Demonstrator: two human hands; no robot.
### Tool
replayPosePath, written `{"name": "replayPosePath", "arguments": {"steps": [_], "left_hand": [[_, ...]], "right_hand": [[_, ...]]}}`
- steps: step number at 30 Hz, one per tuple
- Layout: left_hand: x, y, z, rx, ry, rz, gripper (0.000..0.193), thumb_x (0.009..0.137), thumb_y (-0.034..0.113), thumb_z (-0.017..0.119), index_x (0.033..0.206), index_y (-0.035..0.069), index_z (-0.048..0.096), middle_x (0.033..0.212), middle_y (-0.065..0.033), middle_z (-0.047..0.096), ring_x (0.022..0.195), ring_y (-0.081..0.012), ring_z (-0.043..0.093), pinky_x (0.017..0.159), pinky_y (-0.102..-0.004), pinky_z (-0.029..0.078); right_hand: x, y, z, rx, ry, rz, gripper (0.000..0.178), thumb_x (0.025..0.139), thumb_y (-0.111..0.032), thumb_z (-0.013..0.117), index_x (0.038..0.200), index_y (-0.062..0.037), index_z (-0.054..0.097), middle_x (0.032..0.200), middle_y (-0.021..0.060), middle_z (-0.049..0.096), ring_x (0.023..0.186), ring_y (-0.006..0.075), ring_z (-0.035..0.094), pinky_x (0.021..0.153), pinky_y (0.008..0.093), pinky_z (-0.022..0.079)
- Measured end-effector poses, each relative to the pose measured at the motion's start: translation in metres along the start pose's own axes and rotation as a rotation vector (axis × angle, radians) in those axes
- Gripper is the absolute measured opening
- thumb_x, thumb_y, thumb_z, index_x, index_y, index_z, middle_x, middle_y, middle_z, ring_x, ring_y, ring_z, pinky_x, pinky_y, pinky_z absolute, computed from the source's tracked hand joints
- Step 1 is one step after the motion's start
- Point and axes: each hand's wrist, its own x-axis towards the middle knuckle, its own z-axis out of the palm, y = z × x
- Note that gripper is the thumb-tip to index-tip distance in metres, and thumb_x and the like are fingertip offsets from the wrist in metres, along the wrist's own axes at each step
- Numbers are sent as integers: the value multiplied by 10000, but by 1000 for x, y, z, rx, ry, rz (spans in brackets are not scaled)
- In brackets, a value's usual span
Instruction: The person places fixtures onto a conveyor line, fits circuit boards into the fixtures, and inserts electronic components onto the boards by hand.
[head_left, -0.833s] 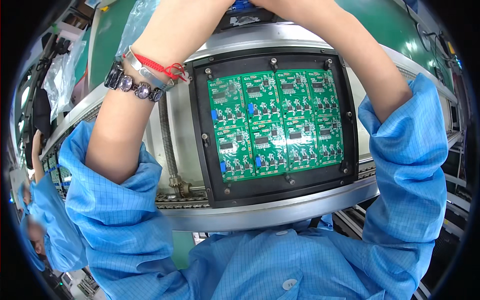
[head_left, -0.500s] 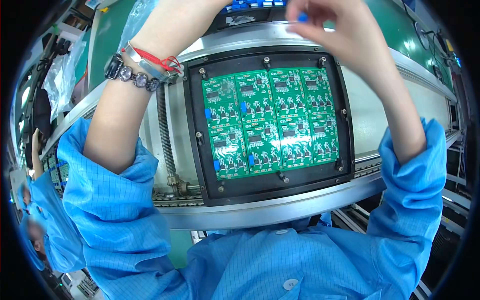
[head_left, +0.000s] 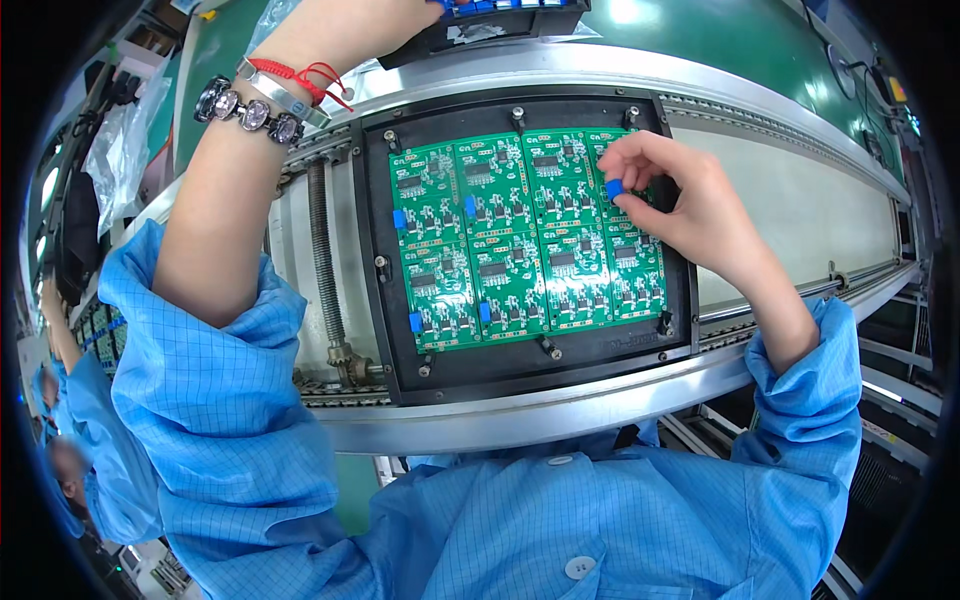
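Observation:
My right hand [head_left: 692, 200] pinches a small blue block-shaped component [head_left: 614, 188] between thumb and fingers. It is held over the upper right of a green circuit board panel [head_left: 512, 222], partly covering the boards there. The panel lies in a black carrier frame [head_left: 384, 345]. Several like blue parts stand on its left half, among them a blue component [head_left: 470, 206] in the upper row and another blue component [head_left: 416, 322] lower left. At the top edge, my left hand [head_left: 365, 28] reaches to a black bin [head_left: 480, 34] of blue components; its fingers are mostly out of view.
Metal conveyor rails [head_left: 560, 395] run along the carrier's near and far sides. Several upright metal pins stand on the frame, such as a knobbed pin [head_left: 518, 118]. Clear plastic bags [head_left: 125, 150] lie at the far left. A co-worker in a blue sleeve [head_left: 100, 430] is at left.
My right hand has come down and nearer from beside the bin, carrying the blue component over the boards. My left hand has shifted slightly left at the bin.

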Motion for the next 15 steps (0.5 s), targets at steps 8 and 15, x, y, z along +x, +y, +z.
{"name": "replayPosePath", "arguments": {"steps": [8, 15], "left_hand": [[13, 45, 4, 170, -51, -713, 87, 720, 18, 716, 806, 5, 717, 780, -48, 675, 689, -83, 616, 650, -215, 512], [-17, 64, 36, -499, -140, -962, 135, 825, -43, 668, 953, -18, 703, 1004, -49, 614, 870, -108, 633, 772, -234, 529]], "right_hand": [[1, -5, 1, -92, -19, -22, 299, 748, 92, 647, 1017, -29, 596, 887, 42, 626, 772, 145, 578, 724, 269, 494], [10, -14, -1, -308, -75, -208, 280, 740, 83, 640, 982, -38, 568, 914, 113, 615, 833, 288, 627, 733, 370, 516]]}}
